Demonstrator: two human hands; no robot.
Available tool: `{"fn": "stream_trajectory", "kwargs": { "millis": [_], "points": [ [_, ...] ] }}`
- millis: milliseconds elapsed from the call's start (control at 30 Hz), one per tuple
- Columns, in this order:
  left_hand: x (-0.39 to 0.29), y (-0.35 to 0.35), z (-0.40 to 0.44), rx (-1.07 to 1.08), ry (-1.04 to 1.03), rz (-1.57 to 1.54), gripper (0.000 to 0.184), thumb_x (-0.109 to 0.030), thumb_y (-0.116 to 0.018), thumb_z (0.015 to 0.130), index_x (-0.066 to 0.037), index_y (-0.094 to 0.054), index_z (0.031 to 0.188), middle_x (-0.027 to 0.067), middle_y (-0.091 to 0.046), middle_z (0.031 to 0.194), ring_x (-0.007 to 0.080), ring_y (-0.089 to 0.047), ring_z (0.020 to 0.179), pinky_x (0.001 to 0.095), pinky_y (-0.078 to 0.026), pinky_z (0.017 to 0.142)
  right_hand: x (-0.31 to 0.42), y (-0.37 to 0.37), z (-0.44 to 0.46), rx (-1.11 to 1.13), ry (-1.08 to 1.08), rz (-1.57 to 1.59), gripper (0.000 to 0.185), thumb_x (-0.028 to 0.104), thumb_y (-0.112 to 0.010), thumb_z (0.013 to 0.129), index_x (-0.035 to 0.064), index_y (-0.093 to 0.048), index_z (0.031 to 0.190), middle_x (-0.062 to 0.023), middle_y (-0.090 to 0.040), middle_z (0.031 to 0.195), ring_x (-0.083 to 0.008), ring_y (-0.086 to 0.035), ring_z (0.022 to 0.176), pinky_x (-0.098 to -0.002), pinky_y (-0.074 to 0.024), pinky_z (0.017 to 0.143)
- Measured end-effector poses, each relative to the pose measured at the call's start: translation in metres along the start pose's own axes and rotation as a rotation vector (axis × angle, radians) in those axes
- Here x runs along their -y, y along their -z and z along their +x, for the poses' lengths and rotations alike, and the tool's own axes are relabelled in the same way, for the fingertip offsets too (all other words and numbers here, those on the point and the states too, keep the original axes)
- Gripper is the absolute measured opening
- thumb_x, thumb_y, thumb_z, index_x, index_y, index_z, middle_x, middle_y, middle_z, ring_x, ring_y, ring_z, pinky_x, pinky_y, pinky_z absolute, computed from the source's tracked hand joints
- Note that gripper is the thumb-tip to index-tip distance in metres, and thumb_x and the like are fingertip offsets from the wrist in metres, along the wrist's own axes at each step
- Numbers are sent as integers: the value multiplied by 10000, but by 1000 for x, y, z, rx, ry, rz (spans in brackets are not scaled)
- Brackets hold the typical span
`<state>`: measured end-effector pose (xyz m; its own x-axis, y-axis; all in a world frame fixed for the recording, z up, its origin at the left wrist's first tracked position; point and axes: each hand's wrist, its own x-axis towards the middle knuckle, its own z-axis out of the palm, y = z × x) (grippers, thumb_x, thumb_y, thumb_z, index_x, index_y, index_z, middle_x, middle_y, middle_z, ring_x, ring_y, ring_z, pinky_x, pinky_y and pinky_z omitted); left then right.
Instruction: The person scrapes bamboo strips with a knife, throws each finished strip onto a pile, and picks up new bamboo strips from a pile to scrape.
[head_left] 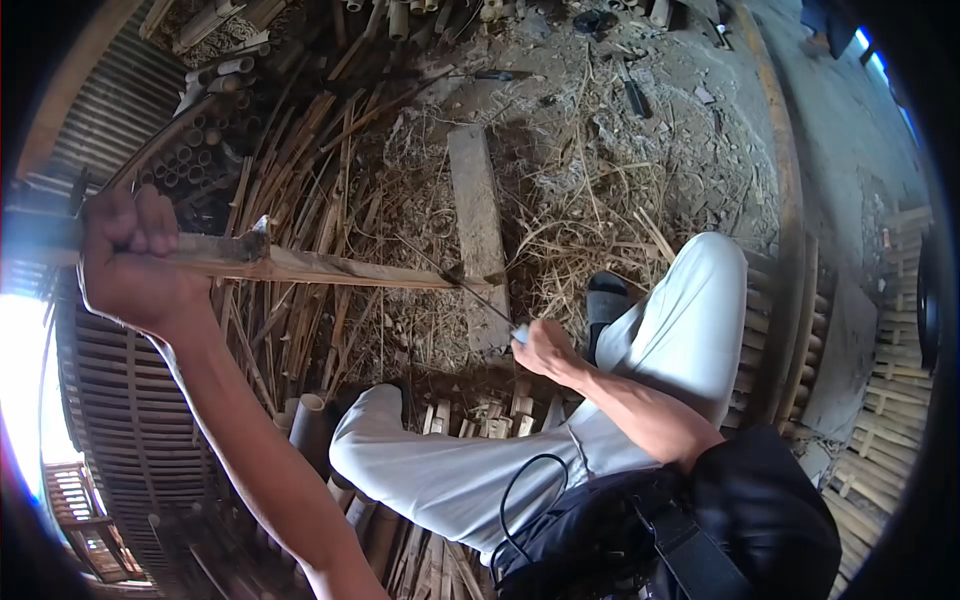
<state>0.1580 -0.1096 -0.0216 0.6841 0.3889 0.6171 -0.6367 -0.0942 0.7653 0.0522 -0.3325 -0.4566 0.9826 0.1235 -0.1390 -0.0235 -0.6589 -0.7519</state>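
Note:
My left hand point(140, 265) is closed around a long split bamboo piece point(330, 268) at the left of the view. From there the bamboo runs almost level to the right, its far end over a wooden plank point(472, 185). My right hand point(548, 354) is wrapped round the pale handle of a knife point(487, 302). The thin blade slants up and left across the plank and meets the bamboo near its end. How deep the edge sits in the bamboo I cannot tell.
Bamboo strips point(290, 190) lie piled left of the plank, with cut bamboo tubes point(195, 160) stacked behind. Shavings point(590, 220) cover the ground. A dark-handled tool point(633, 95) lies farther off. My bent legs point(680, 310) flank the near side, and a beam point(785, 170) runs along the right.

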Motion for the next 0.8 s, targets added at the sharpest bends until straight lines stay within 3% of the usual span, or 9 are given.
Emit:
{"fn": "stream_trajectory", "kwargs": {
  "millis": [100, 167, 333, 433, 567, 667, 733, 767, 800],
  "points": [
    [-2, 8, -13, 50, 28, 16, 129, -37, -450, 658, -104, -355, 602, 7, -325, 597, 104, -279, 445, 234, -246, 435, 36, 26, 6, 186, -168, 105, 387, 290, -658, 806, -87, -645, 722, -330, -618, 691, -451, -658, 721, -464, -553, 607],
    [-7, -5, -12, 69, -23, -2, 128, -37, -443, 658, -104, -351, 600, 6, -315, 592, 103, -274, 443, 233, -242, 432, 32, 27, 9, 261, 76, -126, 386, 276, -634, 830, -95, -642, 724, -258, -629, 630, -406, -673, 653, -446, -551, 558],
    [-10, -16, -22, 39, -37, -37, 150, -39, -452, 659, -110, -340, 590, 7, -308, 577, 103, -279, 441, 234, -240, 436, 76, 77, 20, 360, -70, 150, 238, 152, -554, 886, -47, -640, 984, -114, -577, 587, -200, -549, 442, -310, -456, 357],
    [-7, -15, -16, 82, -14, 4, 163, -65, -503, 635, -113, -349, 612, 4, -305, 582, 117, -324, 476, 236, -282, 477, 135, 131, 41, 113, 276, 224, 182, 152, -547, 896, 3, -650, 888, -61, -558, 546, -108, -459, 375, -248, -352, 276],
    [-6, -20, -17, 52, -43, 41, 202, -61, -492, 607, -125, -303, 582, 1, -290, 579, 116, -280, 471, 243, -248, 470, 209, 203, 50, -137, 253, 546, 246, 202, -606, 893, -10, -596, 767, -72, -583, 575, -95, -507, 405, -228, -390, 287],
    [-6, -23, -19, -9, -59, 65, 204, -54, -478, 604, -129, -291, 577, 0, -276, 582, 115, -267, 477, 246, -235, 472, 173, 146, 41, -502, 371, 457, 221, 204, -633, 865, 19, -592, 752, -56, -562, 531, -99, -516, 402, -260, -413, 327],
    [-8, -23, -20, -3, -71, 70, 184, -50, -472, 606, -126, -305, 590, 1, -267, 584, 115, -268, 480, 244, -241, 476, 95, 77, 5, -328, 264, 441, 145, 186, -622, 881, 55, -621, 819, -39, -543, 523, -98, -505, 395, -244, -384, 311],
    [-10, -20, -22, 14, -52, 33, 174, -49, -470, 607, -123, -312, 600, 1, -268, 589, 116, -269, 480, 244, -243, 475, 33, 47, -4, 233, 83, 7, 149, 172, -601, 888, 31, -640, 921, -57, -555, 531, -128, -541, 418, -265, -415, 324],
    [-12, -15, -24, 33, -39, -7, 165, -47, -467, 608, -120, -320, 611, 2, -269, 593, 116, -271, 480, 244, -246, 473, 17, 29, -19, 184, -86, -51, 237, 201, -617, 869, -28, -649, 923, -101, -582, 540, -201, -595, 456, -320, -457, 362]
  ]
}}
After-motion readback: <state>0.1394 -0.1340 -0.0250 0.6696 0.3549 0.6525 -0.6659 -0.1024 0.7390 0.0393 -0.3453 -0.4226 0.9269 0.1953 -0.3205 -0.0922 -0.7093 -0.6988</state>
